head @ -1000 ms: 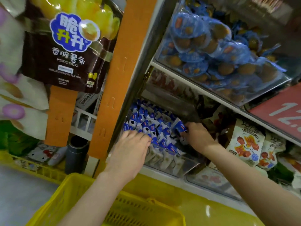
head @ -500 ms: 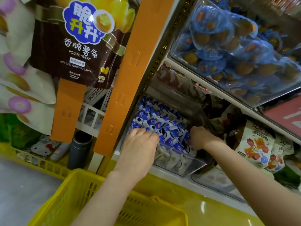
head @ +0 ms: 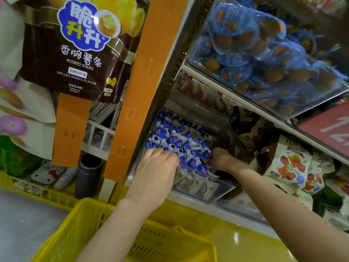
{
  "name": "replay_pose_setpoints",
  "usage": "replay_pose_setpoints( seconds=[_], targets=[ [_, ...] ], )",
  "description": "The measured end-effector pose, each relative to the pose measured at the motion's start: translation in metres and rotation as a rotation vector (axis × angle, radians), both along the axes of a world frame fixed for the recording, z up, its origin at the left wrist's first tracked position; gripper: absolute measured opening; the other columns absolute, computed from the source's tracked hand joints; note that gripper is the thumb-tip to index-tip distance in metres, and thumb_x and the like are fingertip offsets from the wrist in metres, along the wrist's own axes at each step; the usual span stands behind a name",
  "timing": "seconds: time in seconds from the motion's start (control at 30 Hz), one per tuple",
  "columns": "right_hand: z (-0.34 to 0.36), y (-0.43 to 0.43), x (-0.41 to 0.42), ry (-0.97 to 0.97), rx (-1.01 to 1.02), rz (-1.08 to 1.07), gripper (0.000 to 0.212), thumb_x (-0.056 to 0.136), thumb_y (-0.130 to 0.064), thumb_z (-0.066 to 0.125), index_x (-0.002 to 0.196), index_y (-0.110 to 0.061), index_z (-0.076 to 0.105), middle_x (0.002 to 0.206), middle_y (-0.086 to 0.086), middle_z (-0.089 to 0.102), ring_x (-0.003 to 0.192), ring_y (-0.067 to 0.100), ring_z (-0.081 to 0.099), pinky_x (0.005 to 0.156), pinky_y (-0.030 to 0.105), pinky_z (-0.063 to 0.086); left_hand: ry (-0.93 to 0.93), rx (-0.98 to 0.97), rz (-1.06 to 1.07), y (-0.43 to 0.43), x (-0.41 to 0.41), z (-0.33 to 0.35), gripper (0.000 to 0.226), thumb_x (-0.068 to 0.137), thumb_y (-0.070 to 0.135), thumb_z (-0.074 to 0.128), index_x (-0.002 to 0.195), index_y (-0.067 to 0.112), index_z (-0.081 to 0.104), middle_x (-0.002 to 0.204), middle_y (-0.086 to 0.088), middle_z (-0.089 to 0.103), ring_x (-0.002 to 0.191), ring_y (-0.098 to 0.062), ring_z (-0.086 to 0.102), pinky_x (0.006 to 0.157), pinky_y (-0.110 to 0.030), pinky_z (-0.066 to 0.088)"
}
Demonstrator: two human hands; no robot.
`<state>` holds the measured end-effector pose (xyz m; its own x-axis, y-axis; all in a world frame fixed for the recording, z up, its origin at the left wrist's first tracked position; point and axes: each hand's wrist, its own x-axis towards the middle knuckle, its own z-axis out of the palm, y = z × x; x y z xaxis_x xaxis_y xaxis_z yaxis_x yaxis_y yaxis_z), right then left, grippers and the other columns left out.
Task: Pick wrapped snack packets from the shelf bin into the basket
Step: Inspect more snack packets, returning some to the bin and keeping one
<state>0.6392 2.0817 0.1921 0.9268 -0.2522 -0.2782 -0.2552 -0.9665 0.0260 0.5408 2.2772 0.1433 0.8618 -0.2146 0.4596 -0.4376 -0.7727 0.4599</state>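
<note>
A clear shelf bin (head: 217,188) on the lower shelf is packed with small blue-and-white wrapped snack packets (head: 179,137). My left hand (head: 158,171) lies on the packets at the bin's front left, palm down, with the fingertips pressed among them. At the front right of the pile, my right hand (head: 221,159) curls its fingers round a few packets; the fingertips are buried. The yellow plastic basket (head: 79,224) sits below my left forearm, and what shows of its inside holds nothing.
An orange shelf upright (head: 143,87) stands left of the bin, with a hanging potato stick bag (head: 75,53) beyond it. A bin of blue-wrapped snacks (head: 264,59) juts out overhead. White snack bags (head: 290,163) fill the bin to the right. A yellow ledge (head: 236,241) runs below the shelf.
My right hand has dropped from the rear right of the pile, where it held one packet up, down into the front right. My left hand has pushed slightly deeper.
</note>
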Motion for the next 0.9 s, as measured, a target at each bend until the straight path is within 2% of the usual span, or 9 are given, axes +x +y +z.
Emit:
replay_pose_setpoints(
  seconds=[0.23,0.3,0.4,0.47,0.53,0.6,0.7,0.8,0.9],
  targets=[
    [0.004,-0.002,-0.013,-0.003,0.026,0.103,0.025,0.095,-0.034,0.049,0.088,-0.009,0.053,0.082,0.005,0.056,0.07,0.014,0.053,0.053,0.021,0.037,0.036,0.01,0.009,0.012,-0.001,0.003,0.034,0.099,0.031,0.025,0.122,0.025,0.05,0.119,0.01,0.056,0.114,-0.009,0.044,0.101,-0.022,0.022],
    [0.01,0.001,-0.017,-0.107,0.046,0.17,0.021,0.095,-0.034,0.048,0.097,-0.013,0.052,0.09,0.005,0.061,0.071,0.012,0.057,0.055,0.021,0.042,0.042,0.042,0.017,0.015,-0.001,0.004,0.034,0.099,0.03,0.025,0.123,0.024,0.049,0.12,0.009,0.055,0.114,-0.009,0.043,0.104,-0.023,0.021],
    [0.017,0.012,-0.011,-0.406,0.196,0.376,0.031,0.094,-0.029,0.049,0.122,-0.016,0.052,0.112,0.005,0.06,0.095,0.015,0.06,0.079,0.024,0.046,0.059,0.093,0.006,0.015,-0.002,0.005,0.036,0.099,0.031,0.024,0.125,0.026,0.048,0.123,0.009,0.053,0.117,-0.008,0.042,0.107,-0.025,0.019],
    [0.018,0.028,0.003,-0.488,0.322,0.451,0.032,0.095,-0.026,0.049,0.124,-0.015,0.053,0.116,0.004,0.059,0.096,0.013,0.057,0.08,0.023,0.045,0.069,0.12,-0.003,0.016,-0.003,0.005,0.038,0.098,0.033,0.021,0.128,0.028,0.044,0.126,0.011,0.05,0.12,-0.007,0.038,0.108,-0.023,0.016],
    [0.011,0.047,0.023,-0.465,0.406,0.461,0.029,0.096,-0.023,0.048,0.123,-0.015,0.054,0.116,0.005,0.061,0.091,0.011,0.055,0.077,0.022,0.044,0.077,0.142,-0.025,0.02,-0.003,0.003,0.04,0.098,0.034,0.02,0.132,0.028,0.04,0.128,0.012,0.047,0.121,-0.007,0.035,0.108,-0.022,0.014],
    [0.001,0.066,0.043,-0.422,0.437,0.5,0.03,0.096,-0.019,0.048,0.124,-0.01,0.055,0.121,0.009,0.06,0.102,0.015,0.057,0.084,0.022,0.042,0.072,0.18,-0.053,0.024,-0.003,0.002,0.04,0.099,0.035,0.021,0.134,0.028,0.037,0.129,0.011,0.045,0.122,-0.008,0.032,0.108,-0.023,0.013],
    [-0.012,0.088,0.069,-0.368,0.447,0.535,0.031,0.096,-0.016,0.048,0.121,-0.001,0.056,0.123,0.018,0.059,0.113,0.026,0.055,0.094,0.032,0.041,0.061,0.206,-0.077,0.028,-0.002,0.001,0.04,0.098,0.036,0.023,0.135,0.027,0.037,0.129,0.01,0.044,0.123,-0.009,0.032,0.109,-0.022,0.014],
    [-0.018,0.102,0.089,-0.281,0.436,0.493,0.035,0.097,-0.021,0.046,0.125,-0.002,0.052,0.127,0.019,0.054,0.117,0.03,0.051,0.098,0.037,0.039,0.064,0.205,-0.1,0.029,-0.001,0.002,0.043,0.097,0.037,0.021,0.133,0.025,0.04,0.126,0.008,0.047,0.121,-0.01,0.036,0.108,-0.022,0.014],
    [-0.021,0.109,0.106,-0.211,0.367,0.409,0.04,0.096,-0.031,0.048,0.124,-0.003,0.052,0.123,0.018,0.055,0.113,0.031,0.052,0.096,0.041,0.044,0.047,0.235,-0.092,0.03,-0.001,0.006,0.046,0.094,0.037,0.019,0.128,0.024,0.046,0.119,0.007,0.054,0.115,-0.013,0.046,0.105,-0.027,0.027]
  ],
)
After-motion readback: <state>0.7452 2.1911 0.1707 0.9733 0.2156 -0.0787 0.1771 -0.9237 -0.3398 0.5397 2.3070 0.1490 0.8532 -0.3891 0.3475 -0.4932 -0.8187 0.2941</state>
